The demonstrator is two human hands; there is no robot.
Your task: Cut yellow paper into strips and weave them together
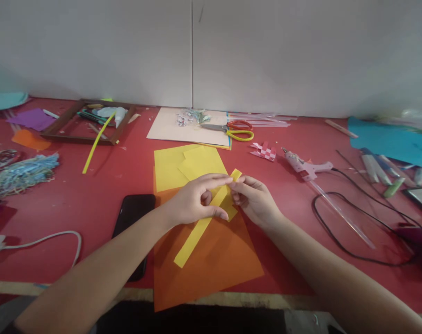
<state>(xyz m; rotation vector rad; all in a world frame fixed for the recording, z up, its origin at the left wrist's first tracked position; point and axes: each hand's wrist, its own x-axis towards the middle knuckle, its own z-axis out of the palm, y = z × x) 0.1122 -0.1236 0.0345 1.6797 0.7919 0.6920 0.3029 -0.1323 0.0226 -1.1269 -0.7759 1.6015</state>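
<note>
A yellow paper strip [196, 239] slants up from the orange paper sheet [204, 273] toward my hands. Near its top end my right hand [256, 199] is closed, thumb and fingers pinching the strip. My left hand [197, 199] is curved around the strip with its thumb apart from the fingers; its fingertips reach the upper end by the right fingers. The exact contact there is hard to see. Behind the hands lie yellow paper sheets [167, 162], partly over the orange one. Under my left forearm is a black phone [136, 211].
Scissors [228, 127] rest on pale paper [162, 125] at the back. A pink checkered woven paper piece [265, 151] and a pink glue gun [308, 168] with a looping black cord [353, 262] are to the right. A wooden frame [72, 137] holds small tools at the left.
</note>
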